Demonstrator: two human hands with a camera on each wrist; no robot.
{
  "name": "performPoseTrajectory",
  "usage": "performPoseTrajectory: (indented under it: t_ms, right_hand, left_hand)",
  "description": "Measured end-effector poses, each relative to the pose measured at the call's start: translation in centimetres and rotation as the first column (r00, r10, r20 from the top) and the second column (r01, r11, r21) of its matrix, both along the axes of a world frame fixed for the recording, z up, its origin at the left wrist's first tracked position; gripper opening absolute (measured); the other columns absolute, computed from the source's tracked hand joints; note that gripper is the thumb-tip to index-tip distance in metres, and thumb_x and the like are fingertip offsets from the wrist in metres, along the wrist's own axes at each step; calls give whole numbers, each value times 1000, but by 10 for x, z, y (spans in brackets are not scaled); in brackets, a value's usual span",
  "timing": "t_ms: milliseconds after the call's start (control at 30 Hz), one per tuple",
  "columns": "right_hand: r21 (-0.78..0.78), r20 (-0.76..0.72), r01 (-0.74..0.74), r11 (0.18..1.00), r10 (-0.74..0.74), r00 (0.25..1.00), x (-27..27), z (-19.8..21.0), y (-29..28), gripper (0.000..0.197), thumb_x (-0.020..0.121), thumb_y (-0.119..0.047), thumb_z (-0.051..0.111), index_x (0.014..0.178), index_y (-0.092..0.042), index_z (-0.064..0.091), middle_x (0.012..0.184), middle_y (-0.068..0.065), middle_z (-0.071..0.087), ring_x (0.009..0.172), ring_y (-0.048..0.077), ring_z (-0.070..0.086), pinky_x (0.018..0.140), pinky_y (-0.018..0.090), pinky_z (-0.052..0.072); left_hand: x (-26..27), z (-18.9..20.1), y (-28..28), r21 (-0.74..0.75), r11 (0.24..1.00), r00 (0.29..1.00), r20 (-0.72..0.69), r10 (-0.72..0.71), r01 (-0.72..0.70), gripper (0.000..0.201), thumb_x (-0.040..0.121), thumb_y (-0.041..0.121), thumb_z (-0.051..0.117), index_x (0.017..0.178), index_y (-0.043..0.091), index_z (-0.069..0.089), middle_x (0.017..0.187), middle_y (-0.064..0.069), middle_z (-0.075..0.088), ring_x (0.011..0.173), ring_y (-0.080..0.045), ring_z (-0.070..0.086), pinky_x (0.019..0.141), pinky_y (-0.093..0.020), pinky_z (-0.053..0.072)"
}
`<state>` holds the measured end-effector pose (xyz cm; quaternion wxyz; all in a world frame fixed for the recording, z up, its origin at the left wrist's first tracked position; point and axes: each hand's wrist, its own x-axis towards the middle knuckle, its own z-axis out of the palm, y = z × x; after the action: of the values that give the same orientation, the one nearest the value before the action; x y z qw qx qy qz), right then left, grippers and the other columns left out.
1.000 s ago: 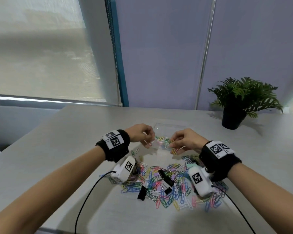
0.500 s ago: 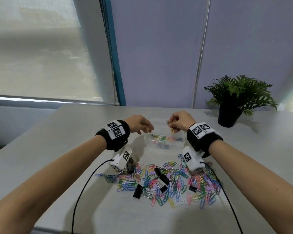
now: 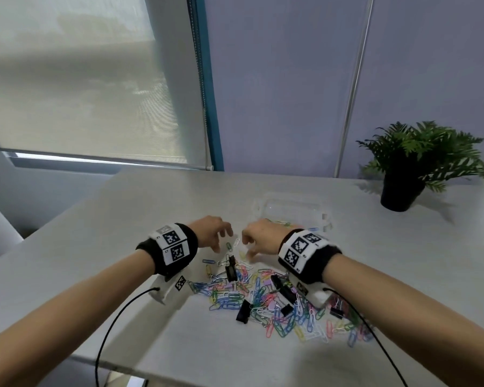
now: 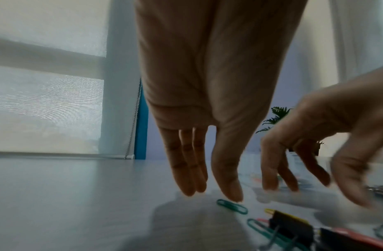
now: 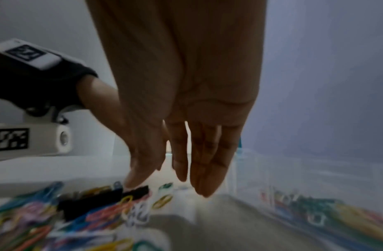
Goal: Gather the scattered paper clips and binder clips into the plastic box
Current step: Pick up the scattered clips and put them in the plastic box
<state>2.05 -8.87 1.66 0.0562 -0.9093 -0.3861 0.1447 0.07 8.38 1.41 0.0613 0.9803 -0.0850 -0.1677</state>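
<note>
A heap of coloured paper clips [image 3: 266, 300] and black binder clips [image 3: 243, 311] is spread on the white table [image 3: 123, 219]. The clear plastic box [image 3: 291, 210] stands behind the heap with some clips inside. My left hand [image 3: 215, 236] hovers over the heap's far edge, fingers straight and empty, just above a green paper clip [image 4: 231, 206]. My right hand [image 3: 257, 241] is beside it, fingers reaching down and holding nothing, near a black binder clip [image 5: 104, 200]. The box wall [image 5: 315, 178] shows to the right of that hand.
A potted fern [image 3: 414, 166] stands at the table's far right. Black cables [image 3: 115, 325] run from both wrist cameras to the near edge. A window blind [image 3: 81, 93] and a wall are behind the table.
Both hands have come back from over the box to the far edge of the heap. The right hand, which pinched clips above the box, is now empty.
</note>
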Motion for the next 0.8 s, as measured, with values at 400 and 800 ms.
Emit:
performPoseTrajectory:
  t_ms: [400, 800]
  right_hand:
    - [22, -97, 6, 1000, -4, 995, -7, -18, 2, 12, 79, -7, 68, 90, -8, 63, 66, -7, 52, 67, 12, 49, 53, 20, 35]
    - [66, -146, -43, 997, 52, 988, -15, -13, -27, 16, 83, 3, 53, 94, -3, 63, 69, -3, 60, 68, 13, 57, 48, 8, 34]
  left_hand:
    - [22, -9, -11, -6, 987, 987, -14, -160, 160, 47, 77, -1, 67, 122, 8, 55, 118, -17, 50, 103, -29, 59, 88, -32, 44]
    - [26, -15, -10, 11, 987, 986, 25, -162, 162, 21, 78, 9, 68, 97, 2, 63, 94, -13, 67, 83, -20, 54, 75, -26, 40]
